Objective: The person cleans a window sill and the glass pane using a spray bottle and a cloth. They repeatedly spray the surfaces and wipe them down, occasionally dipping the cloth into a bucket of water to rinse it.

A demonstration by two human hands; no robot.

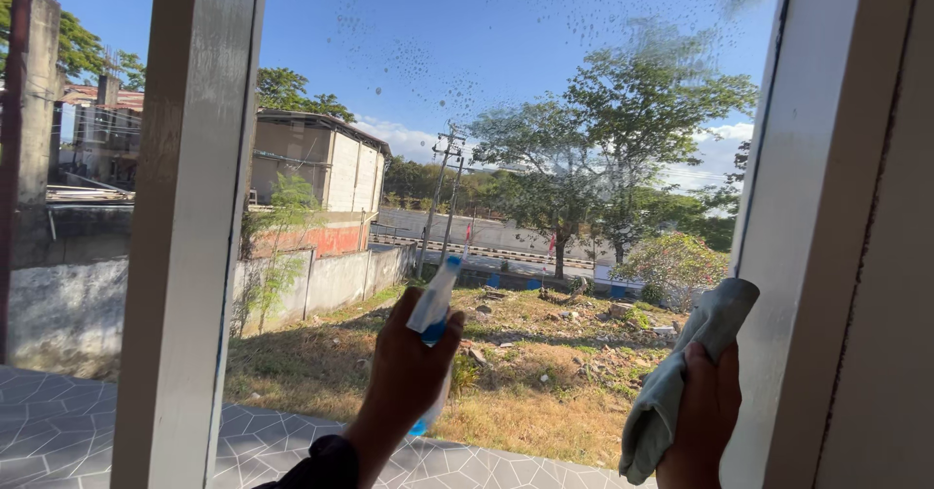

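Note:
My left hand (407, 372) grips a clear spray bottle with a blue and white trigger head (434, 306), its nozzle pointed up at the window glass (506, 109). Fine droplets speckle the upper part of the pane. My right hand (705, 416) holds a crumpled grey-green cloth (681, 372) low at the right, close to the white window frame (827, 236). Both hands are raised in front of the glass, the bottle about a hand's width left of the cloth.
A white vertical mullion (190, 226) splits the window at the left. Through the glass I see a patterned tiled ledge (58, 431), a dry grassy yard, a concrete wall, buildings, trees and blue sky.

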